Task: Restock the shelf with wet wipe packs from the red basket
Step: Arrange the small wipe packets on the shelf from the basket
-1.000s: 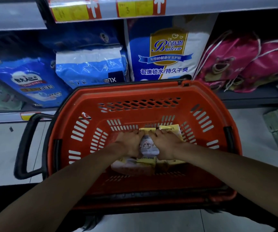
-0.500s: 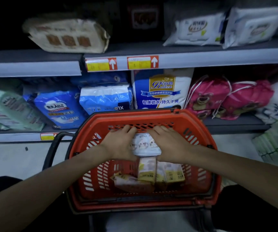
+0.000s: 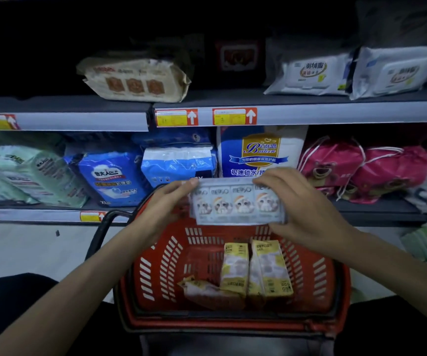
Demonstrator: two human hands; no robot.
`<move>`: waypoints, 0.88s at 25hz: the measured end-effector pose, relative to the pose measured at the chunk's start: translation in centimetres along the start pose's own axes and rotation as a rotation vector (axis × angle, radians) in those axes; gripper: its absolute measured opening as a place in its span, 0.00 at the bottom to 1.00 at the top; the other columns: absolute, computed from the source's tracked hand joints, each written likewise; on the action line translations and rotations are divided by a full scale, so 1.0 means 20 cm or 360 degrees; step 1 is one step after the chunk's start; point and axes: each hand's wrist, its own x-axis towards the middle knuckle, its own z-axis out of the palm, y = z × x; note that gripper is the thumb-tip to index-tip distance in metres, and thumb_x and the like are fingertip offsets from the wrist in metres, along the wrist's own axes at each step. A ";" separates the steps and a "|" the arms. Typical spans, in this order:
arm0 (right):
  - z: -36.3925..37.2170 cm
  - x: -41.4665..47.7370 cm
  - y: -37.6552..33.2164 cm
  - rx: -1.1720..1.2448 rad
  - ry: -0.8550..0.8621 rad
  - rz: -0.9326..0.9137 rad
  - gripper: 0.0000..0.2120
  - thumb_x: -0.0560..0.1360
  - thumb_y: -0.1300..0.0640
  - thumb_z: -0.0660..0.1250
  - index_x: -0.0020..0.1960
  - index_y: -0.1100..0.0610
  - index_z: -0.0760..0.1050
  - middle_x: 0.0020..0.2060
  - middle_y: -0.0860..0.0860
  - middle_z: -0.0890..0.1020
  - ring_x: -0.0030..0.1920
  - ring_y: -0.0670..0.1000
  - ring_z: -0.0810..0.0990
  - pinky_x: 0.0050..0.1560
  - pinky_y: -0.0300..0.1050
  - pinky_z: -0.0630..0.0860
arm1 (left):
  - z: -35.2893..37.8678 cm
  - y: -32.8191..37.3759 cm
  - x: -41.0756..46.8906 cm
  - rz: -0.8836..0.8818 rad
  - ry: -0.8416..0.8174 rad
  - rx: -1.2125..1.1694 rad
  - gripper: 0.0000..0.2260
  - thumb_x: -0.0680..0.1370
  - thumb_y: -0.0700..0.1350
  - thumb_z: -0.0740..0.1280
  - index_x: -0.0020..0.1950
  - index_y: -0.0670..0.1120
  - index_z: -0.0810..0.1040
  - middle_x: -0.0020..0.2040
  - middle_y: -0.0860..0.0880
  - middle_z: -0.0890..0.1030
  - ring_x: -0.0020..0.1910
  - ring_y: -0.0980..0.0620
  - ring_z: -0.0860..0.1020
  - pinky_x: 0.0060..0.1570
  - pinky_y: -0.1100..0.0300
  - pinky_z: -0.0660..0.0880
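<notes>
Over the red basket (image 3: 161, 265): a strip of wet wipe packs (image 3: 237, 205) is held level in the air, above the basket's far wall and in front of the lower shelf goods. Its printed face is toward the camera, with four small packs side by side, each with a cartoon figure.
Left hand (image 3: 166, 209): it grips the left end of the strip. The fingers are bent round the edge and one fingertip lies at the top left corner.
Right hand (image 3: 302, 211): it grips the right end of the strip. The fingers are curled over the top edge and the thumb is under the bottom right corner.
Basket handle: a black handle (image 3: 104, 227) stands out at the basket's left side.
Inside the basket: two yellow packs (image 3: 234, 268) stand upright and touch each other. A third yellow pack (image 3: 207, 291) lies flat just to their left.
Upper shelf (image 3: 310, 113): white wet wipe packs (image 3: 310, 73) lie at the right and a beige pack (image 3: 135, 78) at the left.
Shelf edge: yellow and red price labels (image 3: 176, 117) with white arrows pointing up.
Lower shelf: blue and white packs (image 3: 176, 163) behind the left hand, pink drawstring bags (image 3: 335, 163) beside the right hand.
</notes>
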 end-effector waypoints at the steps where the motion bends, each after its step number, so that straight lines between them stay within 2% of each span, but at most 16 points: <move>1: 0.00 0.01 0.00 0.0056 0.0049 0.0047 0.40 0.63 0.61 0.80 0.73 0.55 0.70 0.68 0.50 0.72 0.71 0.51 0.69 0.67 0.42 0.69 | 0.01 -0.01 -0.01 -0.0066 -0.0074 -0.0177 0.26 0.77 0.65 0.69 0.66 0.48 0.81 0.59 0.44 0.86 0.62 0.43 0.83 0.63 0.44 0.79; 4: 0.03 0.03 -0.02 0.0260 0.0110 0.0187 0.41 0.63 0.61 0.80 0.73 0.52 0.69 0.68 0.47 0.72 0.71 0.47 0.69 0.68 0.41 0.68 | 0.05 -0.02 -0.02 -0.0188 -0.0138 -0.0633 0.25 0.77 0.60 0.70 0.69 0.46 0.79 0.64 0.42 0.84 0.65 0.41 0.82 0.65 0.38 0.78; 6: 0.04 0.03 -0.03 0.0330 0.0080 0.0224 0.41 0.64 0.60 0.80 0.74 0.51 0.69 0.68 0.46 0.72 0.71 0.47 0.68 0.68 0.40 0.67 | 0.08 -0.02 -0.01 -0.0210 -0.0117 -0.0732 0.24 0.77 0.51 0.73 0.69 0.41 0.78 0.64 0.39 0.84 0.66 0.38 0.81 0.63 0.41 0.80; 8: 0.05 0.02 -0.03 0.0289 0.0077 0.0339 0.41 0.65 0.58 0.80 0.75 0.49 0.68 0.70 0.48 0.69 0.72 0.49 0.66 0.68 0.46 0.70 | 0.11 -0.01 -0.01 -0.0172 -0.0090 -0.0755 0.26 0.75 0.46 0.75 0.70 0.38 0.77 0.63 0.39 0.84 0.65 0.38 0.82 0.58 0.47 0.83; 11: 0.08 0.04 -0.06 0.0189 0.0081 0.0913 0.48 0.69 0.50 0.80 0.81 0.49 0.58 0.73 0.54 0.65 0.75 0.55 0.62 0.69 0.57 0.72 | 0.15 0.01 -0.01 -0.0063 -0.0011 -0.0781 0.27 0.71 0.41 0.77 0.70 0.39 0.76 0.61 0.40 0.85 0.61 0.39 0.84 0.60 0.44 0.82; 12: 0.08 0.04 -0.07 0.0412 0.0056 0.1188 0.50 0.69 0.47 0.81 0.82 0.49 0.56 0.72 0.54 0.67 0.75 0.55 0.64 0.70 0.58 0.71 | 0.17 0.01 -0.01 -0.0009 0.0022 -0.0773 0.28 0.70 0.38 0.78 0.69 0.39 0.75 0.61 0.40 0.86 0.60 0.39 0.85 0.62 0.41 0.81; 13: 0.07 0.05 -0.08 0.0836 0.0033 0.1475 0.50 0.67 0.45 0.82 0.81 0.50 0.58 0.70 0.54 0.71 0.74 0.55 0.69 0.70 0.58 0.73 | 0.18 0.02 -0.01 0.0053 0.0037 -0.0743 0.29 0.69 0.36 0.79 0.68 0.39 0.75 0.60 0.40 0.86 0.60 0.39 0.85 0.63 0.40 0.80; 15: 0.03 0.08 -0.13 0.2003 -0.0087 0.1916 0.45 0.64 0.41 0.81 0.75 0.54 0.69 0.62 0.58 0.82 0.65 0.59 0.81 0.64 0.60 0.80 | 0.19 0.00 0.00 0.0186 0.0043 -0.0649 0.32 0.66 0.36 0.81 0.69 0.38 0.74 0.61 0.40 0.86 0.60 0.39 0.85 0.65 0.39 0.79; 16: 0.02 0.10 -0.15 0.2412 -0.0194 0.2026 0.41 0.65 0.39 0.80 0.70 0.57 0.72 0.60 0.61 0.83 0.61 0.61 0.84 0.61 0.61 0.82 | 0.20 0.00 0.00 0.0252 0.0060 -0.0552 0.33 0.65 0.38 0.82 0.68 0.39 0.74 0.60 0.40 0.86 0.60 0.39 0.84 0.64 0.38 0.79; 18: 0.06 0.12 -0.16 0.2777 -0.0200 0.2050 0.36 0.69 0.37 0.77 0.66 0.61 0.75 0.59 0.64 0.84 0.60 0.63 0.84 0.62 0.64 0.81 | 0.23 -0.02 -0.02 0.0421 0.0042 -0.0237 0.31 0.63 0.40 0.84 0.62 0.39 0.75 0.58 0.42 0.85 0.60 0.40 0.84 0.62 0.40 0.81; 19: 0.09 0.13 -0.18 0.2857 -0.0135 0.2039 0.35 0.71 0.38 0.77 0.67 0.62 0.76 0.60 0.64 0.84 0.60 0.63 0.84 0.64 0.63 0.80 | 0.25 -0.02 -0.03 0.0510 -0.0038 -0.0067 0.29 0.63 0.39 0.84 0.59 0.40 0.76 0.57 0.43 0.84 0.59 0.42 0.84 0.60 0.44 0.82; 20: 0.12 0.13 -0.18 0.2933 -0.0062 0.2030 0.35 0.72 0.40 0.76 0.69 0.63 0.76 0.61 0.63 0.84 0.61 0.62 0.84 0.64 0.61 0.80 | 0.28 -0.02 -0.04 0.0577 -0.0165 0.0050 0.27 0.63 0.38 0.83 0.59 0.40 0.78 0.57 0.43 0.84 0.59 0.44 0.83 0.59 0.48 0.81; 22: 0.16 0.12 -0.19 0.2944 0.0037 0.1997 0.27 0.77 0.50 0.72 0.70 0.65 0.76 0.61 0.62 0.84 0.58 0.61 0.85 0.57 0.55 0.83 | 0.31 -0.02 -0.07 0.0613 -0.0450 0.0056 0.25 0.66 0.36 0.81 0.62 0.40 0.80 0.62 0.42 0.83 0.64 0.43 0.81 0.64 0.47 0.78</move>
